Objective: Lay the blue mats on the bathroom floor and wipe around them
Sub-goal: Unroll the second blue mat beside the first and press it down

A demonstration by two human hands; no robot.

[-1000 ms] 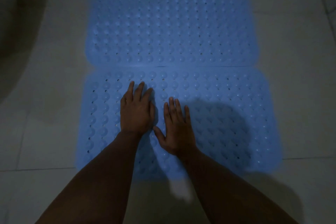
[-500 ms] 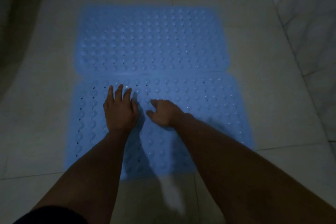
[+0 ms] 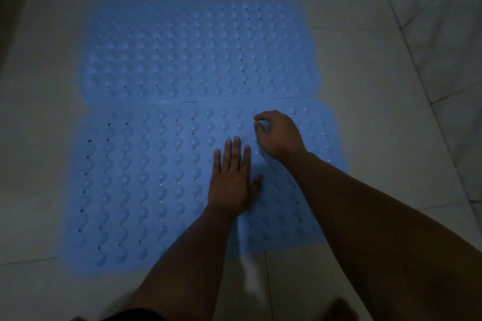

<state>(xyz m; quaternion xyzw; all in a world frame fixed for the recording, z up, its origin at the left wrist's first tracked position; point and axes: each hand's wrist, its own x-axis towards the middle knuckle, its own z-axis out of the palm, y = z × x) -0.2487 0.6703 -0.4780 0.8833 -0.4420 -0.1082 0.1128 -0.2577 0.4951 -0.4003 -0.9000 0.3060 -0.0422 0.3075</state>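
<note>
Two blue mats lie flat on the tiled floor (image 3: 352, 65), long edges touching: the far mat (image 3: 198, 52) and the near mat (image 3: 146, 180), both covered in rows of raised bumps and small holes. Two hands are over the near mat. The left hand (image 3: 232, 185) rests palm down on it, fingers straight and together, thumb out to the side, holding nothing. Just beyond and to the right of it, the right hand (image 3: 279, 135) has its fingers loosely curled, fingertips at the mat surface near the seam; whether they pinch the mat cannot be told. The far mat lies beyond both hands, untouched. One wall (image 3: 443, 34) rises well to the right
</note>
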